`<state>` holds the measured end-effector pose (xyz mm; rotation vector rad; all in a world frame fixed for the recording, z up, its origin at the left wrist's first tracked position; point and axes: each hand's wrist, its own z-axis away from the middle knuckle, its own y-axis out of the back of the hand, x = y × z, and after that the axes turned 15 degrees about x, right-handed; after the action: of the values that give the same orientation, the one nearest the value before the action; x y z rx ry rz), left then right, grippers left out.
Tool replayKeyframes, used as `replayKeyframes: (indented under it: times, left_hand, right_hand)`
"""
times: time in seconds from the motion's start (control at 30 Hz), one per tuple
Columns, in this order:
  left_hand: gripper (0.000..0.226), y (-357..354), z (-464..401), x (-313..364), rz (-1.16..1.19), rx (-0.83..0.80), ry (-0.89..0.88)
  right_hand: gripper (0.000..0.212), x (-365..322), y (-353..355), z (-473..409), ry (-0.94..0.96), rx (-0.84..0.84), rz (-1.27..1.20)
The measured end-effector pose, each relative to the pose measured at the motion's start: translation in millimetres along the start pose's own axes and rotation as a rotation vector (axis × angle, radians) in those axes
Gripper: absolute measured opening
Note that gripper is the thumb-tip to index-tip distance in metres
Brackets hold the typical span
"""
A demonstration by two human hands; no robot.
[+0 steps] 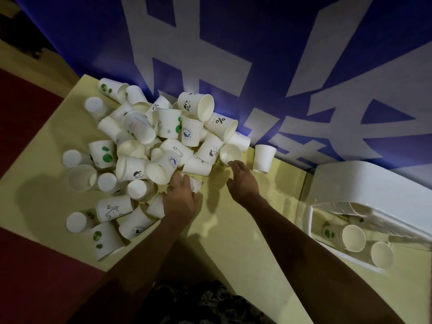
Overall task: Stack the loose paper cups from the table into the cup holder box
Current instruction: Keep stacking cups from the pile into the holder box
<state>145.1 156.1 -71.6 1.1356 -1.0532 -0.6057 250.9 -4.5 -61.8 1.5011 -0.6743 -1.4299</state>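
1. A big heap of white paper cups (149, 146), some with little drawings, lies on the pale yellow table (233, 230).
2. The left hand (180, 197) lies on one small cup (195, 184), fingers curled.
3. The right hand (243, 178) is spread open, fingertips touching a tipped cup (230, 154).
4. The white cup holder box (364, 183) sits far right with stacked cups (350, 237) inside.

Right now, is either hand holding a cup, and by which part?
Left hand covers a small cup; grip unclear. Right hand holds nothing, its fingers at a lying cup's rim.
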Motion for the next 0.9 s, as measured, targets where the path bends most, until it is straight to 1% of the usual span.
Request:
replayKeyframes:
  times: [0.1,0.17,0.27,0.33,0.4,0.43,0.5,0.53,0.57,0.6,0.67,0.7,0.73,0.83,0.9]
  left_hand:
    - [0.052,2.5,0.8,6.8,0.091,0.045,-0.040]
    - [0.047,2.8,2.9,14.4,0.204,0.009,-0.009]
    - [0.027,-2.8,6.4,24.4,0.325,-0.071,0.092]
    - [0.025,-7.0,11.1,30.2,0.367,-0.098,0.069]
    - [0.028,-11.0,19.1,33.1,0.321,-0.063,-0.047]
    - [0.031,-12.8,23.2,34.8,0.278,-0.009,-0.129]
    - [0.031,-15.6,31.6,39.0,0.242,0.152,-0.295]
    - [0.029,-16.3,35.3,42.7,0.235,0.199,-0.362]
    - [0.028,-17.1,38.7,46.7,0.208,0.185,-0.406]
    - [0.027,-17.8,41.1,51.1,0.150,0.124,-0.422]
    - [0.022,-20.2,44.1,59.4,-0.001,-0.013,-0.411]
    - [0.019,-20.5,45.2,63.2,-0.048,-0.052,-0.401]
    - [0.017,-20.6,46.7,66.7,-0.070,-0.068,-0.394]
    - [0.017,-19.7,52.4,79.7,-0.066,-0.045,-0.388]
    - [0.019,-16.7,60.3,94.3,0.048,-0.023,-0.411]
  right_hand:
    - [0.046,5.8,-2.3,2.6,-0.034,0.013,0.025]
    - [0.040,12.0,-0.2,14.3,-0.049,0.067,0.008]
    - [0.029,23.6,5.7,41.9,-0.091,0.148,-0.025]
    - [0.024,31.6,9.8,64.9,-0.129,0.185,-0.053]
    - [0.023,38.2,13.7,87.9,-0.186,0.206,-0.080]
    - [0.023,41.0,15.6,98.1,-0.215,0.213,-0.088]
    - [0.022,45.6,18.9,115.9,-0.269,0.230,-0.098]
    - [0.021,47.3,21.0,123.3,-0.292,0.240,-0.101]
    - [0.021,48.1,23.6,130.6,-0.314,0.250,-0.101]
    - [0.021,48.9,26.1,137.3,-0.332,0.263,-0.103]
    - [0.019,50.8,31.7,150.5,-0.353,0.299,-0.117]
    - [0.018,52.0,34.7,157.3,-0.356,0.319,-0.125]
    - [0.018,53.8,38.4,164.0,-0.356,0.342,-0.132]
    - [0.016,62.6,51.8,183.7,-0.340,0.426,-0.151]
    - [0.015,70.6,64.3,197.3,-0.337,0.477,-0.152]
